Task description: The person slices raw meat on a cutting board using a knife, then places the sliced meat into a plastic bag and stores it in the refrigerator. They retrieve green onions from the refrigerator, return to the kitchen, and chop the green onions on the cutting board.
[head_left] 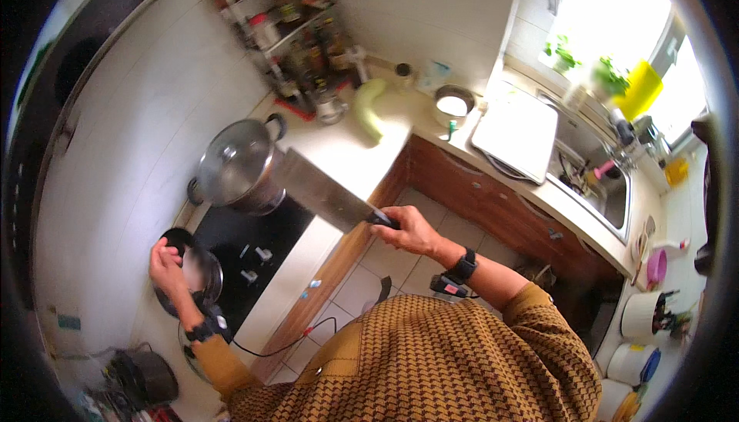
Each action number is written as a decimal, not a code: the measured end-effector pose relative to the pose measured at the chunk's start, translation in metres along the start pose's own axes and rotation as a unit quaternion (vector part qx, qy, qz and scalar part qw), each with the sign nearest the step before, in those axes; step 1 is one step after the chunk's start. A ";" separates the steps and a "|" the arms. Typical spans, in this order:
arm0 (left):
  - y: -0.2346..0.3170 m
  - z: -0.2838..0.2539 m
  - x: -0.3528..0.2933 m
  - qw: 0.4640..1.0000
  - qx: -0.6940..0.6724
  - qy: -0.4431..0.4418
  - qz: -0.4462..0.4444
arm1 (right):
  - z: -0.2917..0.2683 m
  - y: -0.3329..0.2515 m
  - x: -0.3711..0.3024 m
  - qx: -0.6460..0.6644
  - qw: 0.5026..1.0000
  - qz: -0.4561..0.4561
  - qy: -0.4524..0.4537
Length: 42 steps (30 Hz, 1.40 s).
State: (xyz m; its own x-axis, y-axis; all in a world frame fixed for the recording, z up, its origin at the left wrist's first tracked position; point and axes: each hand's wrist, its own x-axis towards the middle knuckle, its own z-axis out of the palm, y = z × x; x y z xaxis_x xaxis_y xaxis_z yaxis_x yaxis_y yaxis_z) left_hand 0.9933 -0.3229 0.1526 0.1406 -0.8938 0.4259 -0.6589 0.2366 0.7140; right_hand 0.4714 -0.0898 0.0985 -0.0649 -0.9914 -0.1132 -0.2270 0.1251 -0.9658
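Note:
My right hand [412, 230] is closed round the black handle of a cleaver [327, 191]. Its broad metal blade points up and left, over the counter's front edge and beside the steel pot. At the left, my left hand [169, 268] is over a small dark pan [212, 291], its fingers loosely curved and slightly apart. I see no held thing in it. Something pale shows inside that pan, too blurred to name. A large two-handled steel pot [235, 164] stands at the back of the black cooktop [254, 241]. On the counter beyond lies a long pale green gourd [369, 110].
A rack of jars and bottles [289, 30] stands against the wall. A white pot [454, 105] and a white board [519, 133] lie along the counter before the sink [616, 199]. A dark pot [142, 376] sits at the lower left.

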 end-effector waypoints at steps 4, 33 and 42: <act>0.131 0.148 -0.092 0.977 -0.169 -0.087 0.094 | -0.096 0.059 -0.068 0.053 0.991 0.049 0.115; 0.576 0.942 -0.317 0.804 0.076 -0.414 0.420 | -0.397 0.209 -0.196 -0.142 0.831 0.252 0.475; 0.532 0.860 -0.403 0.751 0.069 -0.380 0.535 | -0.473 0.259 -0.195 -0.084 0.868 0.196 0.449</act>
State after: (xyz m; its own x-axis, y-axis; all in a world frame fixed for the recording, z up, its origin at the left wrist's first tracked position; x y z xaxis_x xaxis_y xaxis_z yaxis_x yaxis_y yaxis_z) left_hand -0.0498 -0.1643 -0.1172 -0.9525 -0.1914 0.2370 -0.1717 0.9799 0.1015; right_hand -0.0341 0.1532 -0.0193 -0.8831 -0.4521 -0.1256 -0.1498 0.5254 -0.8376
